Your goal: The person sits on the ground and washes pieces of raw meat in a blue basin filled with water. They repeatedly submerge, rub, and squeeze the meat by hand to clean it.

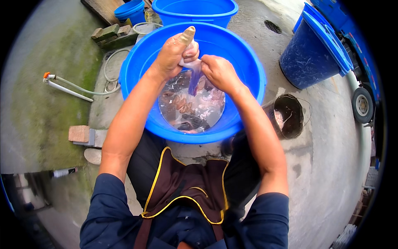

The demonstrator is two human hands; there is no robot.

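Note:
Over a large round blue plastic tub (pixel 199 139), both my hands hold a pale, slippery strip of animal offal (pixel 195 76). My left hand (pixel 174 54) is closed around its upper part, thumb up, with a tan finger cot (pixel 187 35) over the thumb. Close on the right, my right hand (pixel 220 73) pinches the same strip between thumb and bent fingers. The strip's purplish lower end hangs down toward the murky water. More offal pieces (pixel 184 104) lie in the water, pinkish and brown, and a dark ridged piece (pixel 191 120) sits near the front.
A second blue tub (pixel 196 20) stands behind. To the right are a metal bucket (pixel 287 130) with pale scraps inside and a tall blue bin (pixel 307 53). A hose (pixel 84 91) runs from a wall tap (pixel 48 76) on the left, near bricks (pixel 79 133).

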